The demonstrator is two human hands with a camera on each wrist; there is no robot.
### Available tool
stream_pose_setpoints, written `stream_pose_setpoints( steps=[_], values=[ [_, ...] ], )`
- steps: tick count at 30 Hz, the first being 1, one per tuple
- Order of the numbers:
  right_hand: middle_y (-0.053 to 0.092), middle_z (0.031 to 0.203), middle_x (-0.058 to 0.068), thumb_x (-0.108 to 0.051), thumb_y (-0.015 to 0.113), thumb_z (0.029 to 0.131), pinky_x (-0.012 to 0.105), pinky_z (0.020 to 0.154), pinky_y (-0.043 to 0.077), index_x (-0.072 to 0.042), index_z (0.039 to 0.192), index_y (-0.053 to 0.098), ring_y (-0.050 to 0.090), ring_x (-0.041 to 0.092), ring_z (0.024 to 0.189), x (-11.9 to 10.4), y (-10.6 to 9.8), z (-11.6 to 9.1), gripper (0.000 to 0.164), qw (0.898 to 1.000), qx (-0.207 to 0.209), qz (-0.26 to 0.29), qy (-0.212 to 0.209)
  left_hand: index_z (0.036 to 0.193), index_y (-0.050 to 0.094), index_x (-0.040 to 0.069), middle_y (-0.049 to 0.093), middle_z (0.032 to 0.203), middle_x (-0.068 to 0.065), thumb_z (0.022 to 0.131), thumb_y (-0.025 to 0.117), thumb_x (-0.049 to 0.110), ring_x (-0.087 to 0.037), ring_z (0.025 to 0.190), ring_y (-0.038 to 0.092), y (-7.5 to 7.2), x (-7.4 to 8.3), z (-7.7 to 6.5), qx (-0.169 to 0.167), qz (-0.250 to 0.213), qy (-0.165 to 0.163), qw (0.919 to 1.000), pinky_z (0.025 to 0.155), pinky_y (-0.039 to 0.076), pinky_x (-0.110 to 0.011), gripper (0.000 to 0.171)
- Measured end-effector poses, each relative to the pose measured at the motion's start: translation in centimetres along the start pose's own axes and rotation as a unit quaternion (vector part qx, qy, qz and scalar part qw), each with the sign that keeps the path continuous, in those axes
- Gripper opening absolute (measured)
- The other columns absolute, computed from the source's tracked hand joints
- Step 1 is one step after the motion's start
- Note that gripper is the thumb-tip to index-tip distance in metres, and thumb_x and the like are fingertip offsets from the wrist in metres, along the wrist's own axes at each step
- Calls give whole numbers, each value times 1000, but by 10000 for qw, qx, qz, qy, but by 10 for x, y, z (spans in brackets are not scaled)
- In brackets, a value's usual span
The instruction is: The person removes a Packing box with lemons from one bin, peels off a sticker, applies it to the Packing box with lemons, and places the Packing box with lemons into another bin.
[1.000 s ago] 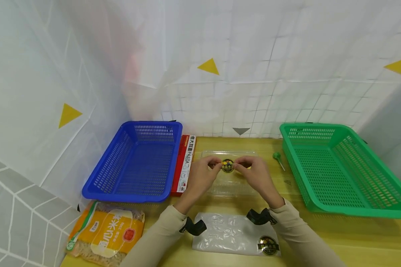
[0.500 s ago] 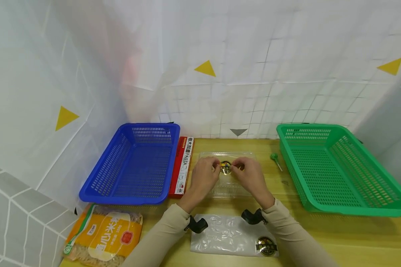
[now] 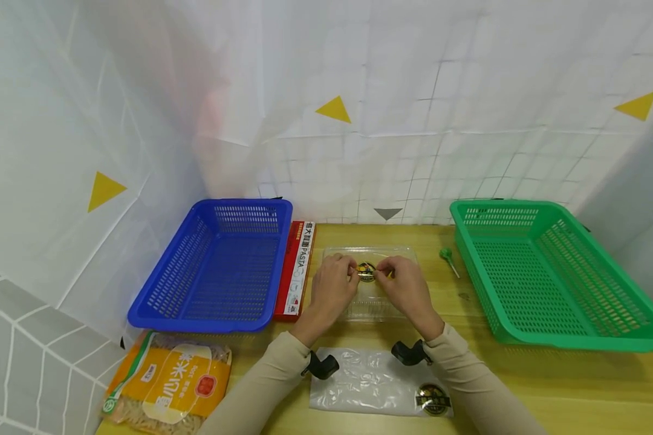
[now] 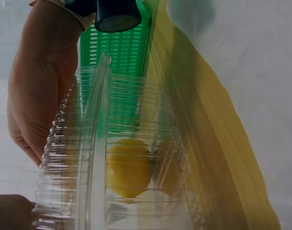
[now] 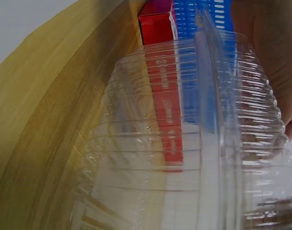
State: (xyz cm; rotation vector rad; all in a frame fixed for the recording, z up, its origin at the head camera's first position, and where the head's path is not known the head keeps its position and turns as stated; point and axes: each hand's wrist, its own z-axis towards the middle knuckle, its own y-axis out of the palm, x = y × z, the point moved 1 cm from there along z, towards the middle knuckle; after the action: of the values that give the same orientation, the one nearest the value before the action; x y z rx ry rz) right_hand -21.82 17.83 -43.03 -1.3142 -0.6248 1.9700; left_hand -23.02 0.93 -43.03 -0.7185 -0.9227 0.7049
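A round black-and-gold sticker [image 3: 366, 272] with a fruit print lies at the lid of a clear plastic clamshell box [image 3: 378, 311]. My left hand [image 3: 332, 287] pinches the sticker's left edge, and my right hand [image 3: 407, 290] its right edge. Whether the sticker touches the lid cannot be told. Through the ribbed box wall in the left wrist view, a yellow lemon-like fruit [image 4: 129, 167] shows inside. The right wrist view has the closed box [image 5: 136, 129] up close, the right hand [image 5: 275, 52] above it. Fingertips are hidden in both wrist views.
A glossy white plastic bag [image 3: 367, 383] with a round label lies in front. At left stand a blue basket [image 3: 209, 323], a red pasta box [image 3: 288, 290] and an orange pasta bag [image 3: 174, 380]. A green lollipop [image 3: 446, 255] lies beside the green basket [image 3: 500, 302].
Both hands stay at the sticker, which sits slightly lower over the lid than a second ago. The view has shifted a little; everything else stays in place.
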Motion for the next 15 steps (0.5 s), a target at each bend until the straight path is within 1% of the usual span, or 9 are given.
stream_pose_setpoints(
  steps=[3, 6, 8, 11, 13, 15],
  values=[
    [68, 78, 5, -4, 80, 88, 42, 65, 52, 1, 96, 77, 63, 23, 72, 0, 0, 0, 10, 9999, -22, -117, -38, 107, 77, 11, 65, 92, 0, 93, 75, 13, -17, 87, 61, -1, 0, 0, -23, 71, 124, 9999, 68, 52, -30, 14],
    [65, 79, 6, -6, 82, 87, 39, 60, 48, -2, 109, 78, 56, 23, 69, 1, 0, -1, 22, 9990, -97, -345, -268, 121, 77, 12, 61, 92, -2, 95, 76, 15, -19, 87, 56, -2, -1, 0, -138, 162, 415, 9989, 67, 49, -29, 26],
    [61, 80, 9, -9, 83, 88, 37, 58, 42, -4, 117, 78, 49, 22, 67, 1, -1, -3, 30, 9968, -213, -529, -554, 126, 77, 14, 55, 90, -3, 97, 75, 19, -20, 86, 51, -3, -3, 0, -311, 259, 662, 9970, 67, 45, -28, 30],
    [55, 80, 12, -13, 81, 91, 35, 57, 35, -7, 122, 78, 40, 21, 66, 2, -1, -5, 32, 9917, -395, -739, -973, 132, 74, 16, 47, 90, -4, 100, 71, 25, -21, 86, 44, -5, -7, 0, -658, 309, 975, 9926, 68, 39, -29, 34],
    [51, 80, 12, -15, 79, 92, 35, 57, 33, -8, 123, 78, 37, 20, 67, 2, -2, -6, 31, 9894, -480, -782, -1125, 135, 72, 14, 46, 92, -5, 101, 69, 28, -22, 89, 43, -7, -10, -1, -830, 264, 1194, 9890, 71, 39, -30, 37],
    [49, 80, 11, -15, 78, 92, 34, 57, 33, -8, 122, 78, 36, 20, 69, 3, -3, -8, 31, 9885, -507, -808, -1173, 137, 70, 12, 44, 95, -5, 102, 68, 31, -23, 93, 42, -8, -15, -3, -996, 144, 1378, 9853, 75, 39, -32, 40]
  ],
)
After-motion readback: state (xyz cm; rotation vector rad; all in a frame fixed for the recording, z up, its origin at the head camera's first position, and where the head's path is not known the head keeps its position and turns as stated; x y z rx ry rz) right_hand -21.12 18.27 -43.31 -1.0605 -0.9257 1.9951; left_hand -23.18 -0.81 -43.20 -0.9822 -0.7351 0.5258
